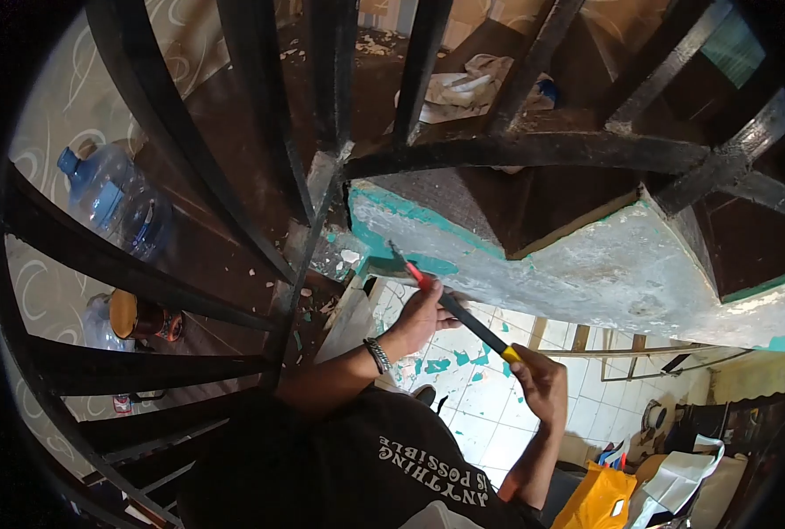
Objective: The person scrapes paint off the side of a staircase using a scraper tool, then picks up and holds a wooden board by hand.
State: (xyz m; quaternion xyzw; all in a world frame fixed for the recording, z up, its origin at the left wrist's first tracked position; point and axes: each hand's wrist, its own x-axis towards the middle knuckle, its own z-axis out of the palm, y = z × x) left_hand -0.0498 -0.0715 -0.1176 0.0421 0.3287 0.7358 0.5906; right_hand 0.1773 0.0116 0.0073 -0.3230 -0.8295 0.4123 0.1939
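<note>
A long-handled tool that looks like a scraper (474,326), with a metal tip, red neck, black shaft and yellow band, slants across the middle. My left hand (414,322), with a bracelet on its wrist, closes around it near the red neck. My right hand (541,385) grips its far end by the yellow band. The tip touches or hovers just over green paint (428,263) on the side wall of the staircase (578,278); which one, I cannot tell. Much of this wall is bare grey, with green strips along its upper edge.
Black metal railing bars (265,106) stand left and above. Behind them are a large water bottle (115,203) and an orange-brown container (141,317). Green paint chips (441,363) lie on the white tiled floor (507,414). A yellow bag (595,498) sits lower right.
</note>
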